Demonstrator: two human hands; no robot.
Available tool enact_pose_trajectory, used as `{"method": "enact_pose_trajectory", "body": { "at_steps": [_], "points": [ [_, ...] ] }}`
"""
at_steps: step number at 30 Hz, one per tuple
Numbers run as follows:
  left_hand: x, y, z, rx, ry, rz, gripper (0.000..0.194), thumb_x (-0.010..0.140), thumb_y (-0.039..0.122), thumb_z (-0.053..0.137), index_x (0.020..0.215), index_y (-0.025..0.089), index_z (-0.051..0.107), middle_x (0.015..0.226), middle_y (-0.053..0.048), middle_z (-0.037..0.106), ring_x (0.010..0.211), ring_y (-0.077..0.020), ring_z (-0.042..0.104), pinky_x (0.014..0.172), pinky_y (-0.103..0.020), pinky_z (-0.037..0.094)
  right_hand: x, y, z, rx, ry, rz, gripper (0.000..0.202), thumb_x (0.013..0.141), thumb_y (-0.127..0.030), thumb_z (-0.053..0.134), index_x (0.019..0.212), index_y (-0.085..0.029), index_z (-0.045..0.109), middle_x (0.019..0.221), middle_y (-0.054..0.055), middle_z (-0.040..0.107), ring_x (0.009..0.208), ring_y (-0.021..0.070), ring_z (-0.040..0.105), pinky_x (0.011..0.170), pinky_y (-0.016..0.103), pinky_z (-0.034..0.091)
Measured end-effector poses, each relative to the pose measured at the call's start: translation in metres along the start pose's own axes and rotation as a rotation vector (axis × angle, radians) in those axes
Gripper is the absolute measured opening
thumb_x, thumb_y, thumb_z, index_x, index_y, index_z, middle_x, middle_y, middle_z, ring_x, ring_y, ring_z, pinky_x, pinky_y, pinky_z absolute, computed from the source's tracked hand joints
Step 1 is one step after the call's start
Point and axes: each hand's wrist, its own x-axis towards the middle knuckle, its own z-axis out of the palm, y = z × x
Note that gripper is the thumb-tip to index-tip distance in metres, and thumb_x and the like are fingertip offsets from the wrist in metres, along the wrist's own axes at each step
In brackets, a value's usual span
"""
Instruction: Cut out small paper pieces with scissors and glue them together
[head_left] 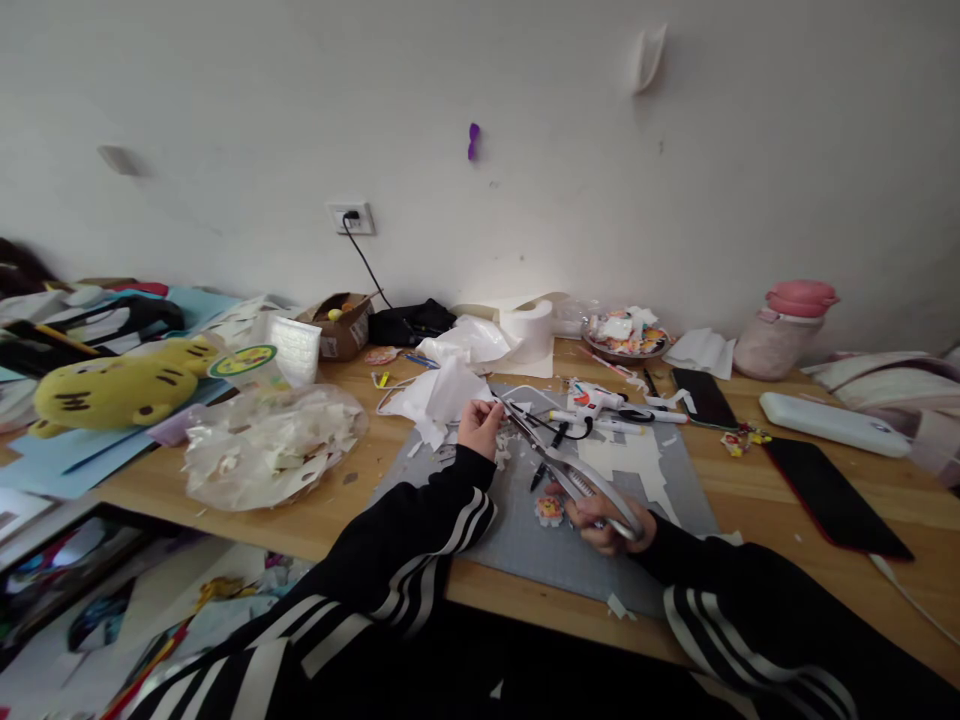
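Observation:
My right hand [604, 522] is wrapped round the grey handles of a large pair of scissors [566, 470], whose blades point up and left. The blade tips reach close to my left hand [481, 427]. That hand is closed in a pinch; whatever it holds is too small to make out. Just beyond it lies crumpled white paper [442, 395]. A small orange and pink cut-out [549, 511] rests on the grey cutting mat [517, 545], left of my right hand. A black pen [538, 476] lies on the mat beneath the scissors.
A white glue gun [596, 397] and markers lie behind the mat. At the back stand a bowl of cut-outs [628, 335], a tissue roll [527, 332] and a pink bottle [784, 335]. Phones [836, 495] lie right. A plastic bag of scraps [274, 450] and yellow plush [112, 388] sit left.

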Motion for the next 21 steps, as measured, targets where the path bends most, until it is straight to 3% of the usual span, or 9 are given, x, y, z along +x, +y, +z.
{"method": "enact_pose_trajectory", "body": {
  "at_steps": [7,21],
  "points": [
    [0.001,0.000,0.000,-0.007,0.009,-0.017,0.055,0.045,0.040,0.081,0.056,0.018,0.031,0.054,0.007,0.052,0.045,-0.0053,0.051,0.043,-0.015,0.035,-0.002,-0.004,0.009,-0.011,0.086,0.031,0.058,0.047,-0.044,0.077,0.094,-0.021,0.053,0.045,-0.015,0.039,0.027,-0.0022,0.017,0.025,0.011,0.012],
    [0.002,-0.001,0.000,-0.034,0.001,-0.014,0.060,0.039,0.044,0.082,0.054,0.018,0.030,0.052,0.007,0.052,0.044,-0.0052,0.051,0.042,-0.015,0.037,0.000,-0.002,0.007,-0.040,0.120,0.048,0.050,0.051,-0.033,0.069,0.097,-0.021,0.052,0.046,-0.014,0.039,0.028,-0.0016,0.017,0.027,0.012,0.011]
  ]
}}
